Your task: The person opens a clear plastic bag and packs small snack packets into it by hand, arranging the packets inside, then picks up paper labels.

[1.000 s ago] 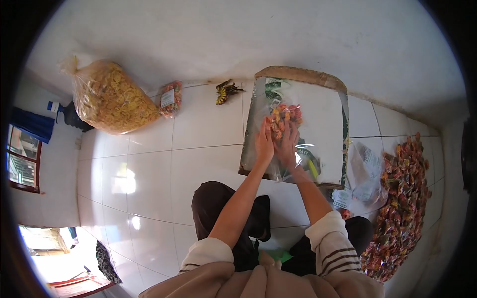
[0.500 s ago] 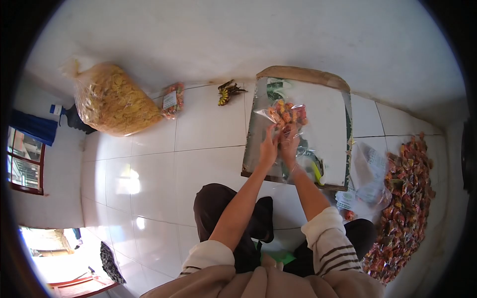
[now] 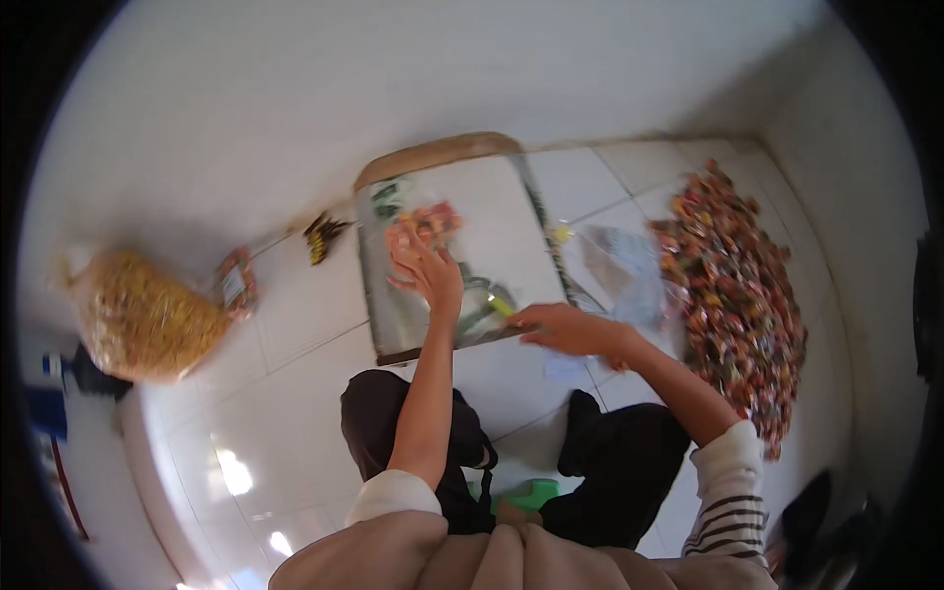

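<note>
Off the clear snack bag (image 3: 441,218) the right hand (image 3: 568,329) has gone, down to 5 o'clock on the white board (image 3: 501,226), so only the left hand (image 3: 430,273) minds the bag now. The left fingers are spread apart at the bag's near edge. The right fingers are right by a yellow-green thing (image 3: 500,306); I cannot tell if they grip it. The bag lies near 11 o'clock on the board. Past its 3 o'clock sits a big red pile (image 3: 737,305).
</note>
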Demonstrator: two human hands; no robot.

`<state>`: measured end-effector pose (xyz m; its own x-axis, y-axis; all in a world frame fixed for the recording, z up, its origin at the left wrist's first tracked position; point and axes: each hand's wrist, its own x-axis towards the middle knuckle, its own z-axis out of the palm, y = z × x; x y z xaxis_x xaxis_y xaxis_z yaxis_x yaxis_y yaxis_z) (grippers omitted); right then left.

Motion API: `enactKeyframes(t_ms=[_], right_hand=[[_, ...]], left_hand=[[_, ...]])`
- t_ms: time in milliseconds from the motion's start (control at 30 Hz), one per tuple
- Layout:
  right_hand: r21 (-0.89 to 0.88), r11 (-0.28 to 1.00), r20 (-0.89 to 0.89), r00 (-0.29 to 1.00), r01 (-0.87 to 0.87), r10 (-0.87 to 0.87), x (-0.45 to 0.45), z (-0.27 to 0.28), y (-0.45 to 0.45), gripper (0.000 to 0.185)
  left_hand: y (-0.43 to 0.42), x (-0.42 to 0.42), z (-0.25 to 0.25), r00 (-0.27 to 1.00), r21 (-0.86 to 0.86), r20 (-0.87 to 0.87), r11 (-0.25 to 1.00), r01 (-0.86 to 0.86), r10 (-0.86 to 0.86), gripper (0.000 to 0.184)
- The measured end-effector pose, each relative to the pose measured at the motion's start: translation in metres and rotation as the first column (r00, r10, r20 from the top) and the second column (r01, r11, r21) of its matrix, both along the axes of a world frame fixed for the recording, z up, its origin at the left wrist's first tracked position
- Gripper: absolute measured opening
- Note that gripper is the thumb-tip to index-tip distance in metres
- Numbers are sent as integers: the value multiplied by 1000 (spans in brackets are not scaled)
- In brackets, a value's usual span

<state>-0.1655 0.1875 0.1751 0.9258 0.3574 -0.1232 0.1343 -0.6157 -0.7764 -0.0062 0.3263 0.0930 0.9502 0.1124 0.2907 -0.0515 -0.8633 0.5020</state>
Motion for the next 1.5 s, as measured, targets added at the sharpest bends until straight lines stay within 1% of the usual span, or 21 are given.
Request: enactKeyframes(t_ms=[33,67,133,200,300,400,433,600,667,733,800,867,900,967,1033,1167,1300,1367,1400,1467,1500], right_hand=[[27,980,41,980,196,-197,-23,10,-23,35],[65,922,77,919,383,-387,-49,15,-47,32],[151,729,211,699,668,-684,-108,12,-93,30],[260,429,165,398,865,-902,-172,14,-120,27],[344,167,63,155,924,-986,-257,14,-139,25],[420,11,32,-3,908,-999,-328,-14,-148,25],[436,-127,-70,-107,891,-992,-339,-8,-137,24],[440,-266,-117,-239,857,-964,-405,-124,-137,23],[304,-389,-230,-329,870,-916,-409,-169,-128,23],[269,-392,-252,-328,880,-910,-400,-216,-120,25],[236,-388,-272,-323,891,-907,-386,-260,-113,28],[-73,-360,182,-343,930,-922,-368,-291,-103,46],[-85,-360,165,-344,929,-925,-356,-292,-99,46],[-127,-432,141,-415,893,-899,-332,-283,-96,70],[-83,-420,148,-406,904,-902,-321,-291,-99,78],[123,-451,154,-466,884,-871,-303,-289,-112,90],[127,-444,277,-461,887,-843,-310,-297,-120,89],[204,-725,-387,-626,658,-677,-312,-287,-123,80],[210,-722,-386,-622,660,-681,-314,-290,-124,80],[342,-811,-639,-516,474,-571,-317,-300,-130,61],[350,-807,-634,-514,476,-578,-314,-295,-132,61]], left_hand=[[-16,-11,17,959,16,238,988,154,-153,54],[-36,-26,33,949,14,243,979,205,-202,54],[-75,-58,54,771,-105,350,795,597,-532,51],[-111,-96,64,628,-143,388,630,764,-674,52],[-153,-160,62,477,-192,357,437,879,-803,52],[-185,-219,39,336,-253,292,267,930,-896,50],[-193,-236,30,282,-246,275,216,945,-919,52],[-221,-298,-46,75,-311,116,35,950,-990,52],[-221,-312,-83,-29,-353,-20,-20,935,-999,53],[-221,-322,-131,-65,-384,-156,-1,923,-986,51],[-222,-332,-176,-154,-551,-271,22,834,-950,50],[-224,-341,-193,-122,-562,-270,54,825,-955,49],[-227,-345,-188,-100,-562,-290,85,823,-952,52],[-234,-351,-195,-77,-562,-320,124,818,-944,54],[-243,-362,-203,-70,-739,-346,226,635,-936,58],[-248,-377,-204,-57,-713,-466,336,615,-883,64],[-240,-381,-211,36,-740,-459,404,538,-888,63],[-233,-378,-204,68,-739,-470,435,514,-880,63],[-228,-374,-192,31,-715,-532,468,519,-847,60],[-227,-366,-186,-2,-693,-581,494,525,-814,57],[-227,-362,-193,-82,-760,-580,501,414,-811,55]])
